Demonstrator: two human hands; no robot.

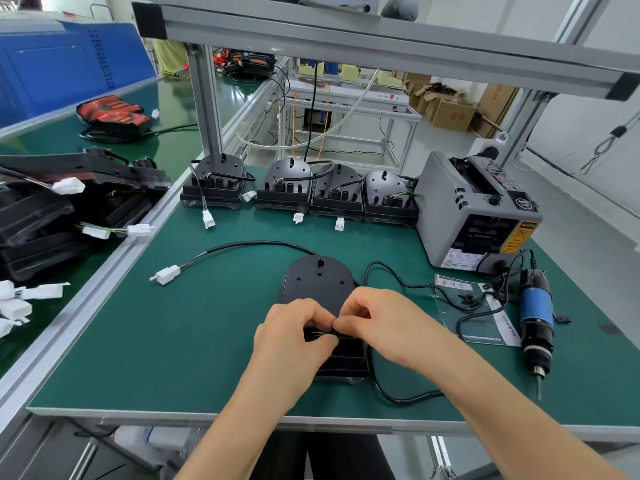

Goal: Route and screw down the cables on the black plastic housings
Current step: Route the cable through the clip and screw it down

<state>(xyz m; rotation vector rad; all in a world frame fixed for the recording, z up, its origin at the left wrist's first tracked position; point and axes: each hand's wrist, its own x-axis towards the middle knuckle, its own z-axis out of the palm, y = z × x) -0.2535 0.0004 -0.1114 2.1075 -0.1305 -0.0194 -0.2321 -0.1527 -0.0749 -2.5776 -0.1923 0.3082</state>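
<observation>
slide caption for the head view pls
Routing step: left hand and right hand pinch wires on a black housing, electric screwdriver lying at right.

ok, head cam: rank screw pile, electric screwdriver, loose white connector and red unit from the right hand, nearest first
Right hand pinches the wires at the housing.
1. Screw pile, on the sheet just right.
2. Electric screwdriver, further right.
3. White connector, left across the mat.
4. Red unit, back left on the other bench.
</observation>
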